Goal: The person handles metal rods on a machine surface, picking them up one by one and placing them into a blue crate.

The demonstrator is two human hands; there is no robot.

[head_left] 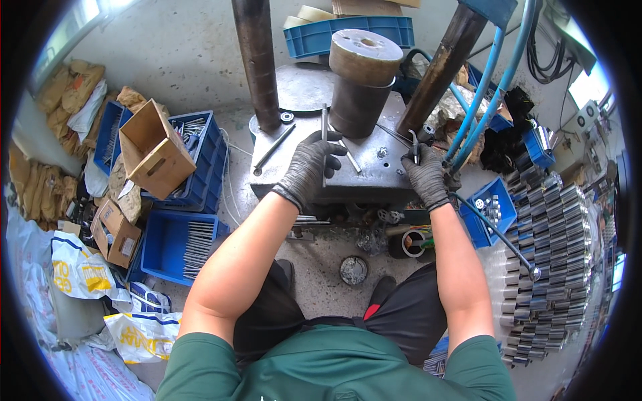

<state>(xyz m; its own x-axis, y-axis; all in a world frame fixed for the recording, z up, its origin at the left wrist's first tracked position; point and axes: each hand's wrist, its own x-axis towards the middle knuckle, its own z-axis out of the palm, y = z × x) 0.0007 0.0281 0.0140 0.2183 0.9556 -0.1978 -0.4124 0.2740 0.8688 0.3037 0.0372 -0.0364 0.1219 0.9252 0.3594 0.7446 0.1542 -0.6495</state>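
Note:
My left hand (306, 167), in a dark grey glove, is closed round a thin metal rod (324, 119) held nearly upright over the front of a steel press bed (294, 175). My right hand (426, 176), gloved alike, curls at the bed's right side around a small bent metal piece (414, 143); its lower end is hidden in the fingers. Between the hands a lighter rod (350, 156) lies on the bed. A dark rod (275, 148) rests left of my left hand, near a small ring (287, 117). Behind stands a thick steel cylinder (361, 107) with a wider round block (366, 55) on top.
Two steel columns (257, 67) rise from the bed, with blue pipes (487, 87) at the right. A ball-ended lever (498, 234) slants past my right forearm. Blue bins (164, 250) of rods stand left; stacked metal cylinders (548, 260) and a parts bin (511, 200) stand right.

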